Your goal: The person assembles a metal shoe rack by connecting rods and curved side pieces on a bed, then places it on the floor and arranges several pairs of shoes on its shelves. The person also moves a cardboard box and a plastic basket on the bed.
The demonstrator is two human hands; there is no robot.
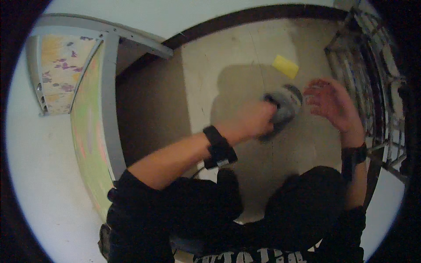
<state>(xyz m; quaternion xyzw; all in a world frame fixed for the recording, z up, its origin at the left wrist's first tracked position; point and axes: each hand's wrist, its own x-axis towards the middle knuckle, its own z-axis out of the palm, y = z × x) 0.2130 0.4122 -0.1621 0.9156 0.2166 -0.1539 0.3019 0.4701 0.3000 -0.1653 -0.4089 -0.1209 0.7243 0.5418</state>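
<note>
My left hand is closed on a grey shoe with a dark opening and a paler end, held above the floor. Motion blurs the shoe, and part of it is hidden behind the fingers. Just right of its pale end, my right hand is raised with bent fingers apart, holding nothing. A small gap shows between that hand and the shoe. Beyond them, a flat yellow cloth or paper lies on the beige floor. Each wrist wears a black band.
A metal rack with bars stands along the right side, close to my right arm. On the left is a grey-framed piece of furniture with a coloured panel. A dark skirting runs along the far wall.
</note>
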